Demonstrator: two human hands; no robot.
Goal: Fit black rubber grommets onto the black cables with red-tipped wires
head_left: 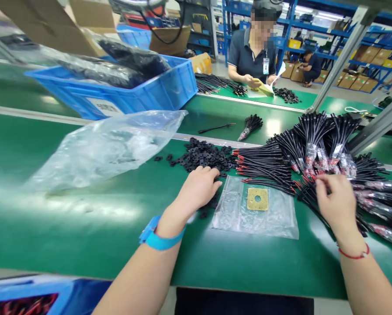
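My left hand, with a blue band at its wrist, lies at the near edge of a pile of small black plastic parts. Its fingers bend down onto the parts, with the thumb apart from them; the fingertips are partly hidden. My right hand pinches at the red wire ends of black cables, thumb against forefinger. Between the hands, a square yellow plate with a round hole rests on a clear plastic bag. Behind it lies a row of black cables with red tips.
Taped cable bundles are heaped at the right. A large clear bag lies left, before a blue bin of wrapped goods. One loose cable lies farther back. Across the bench a co-worker holds a yellow item. Metal posts stand right.
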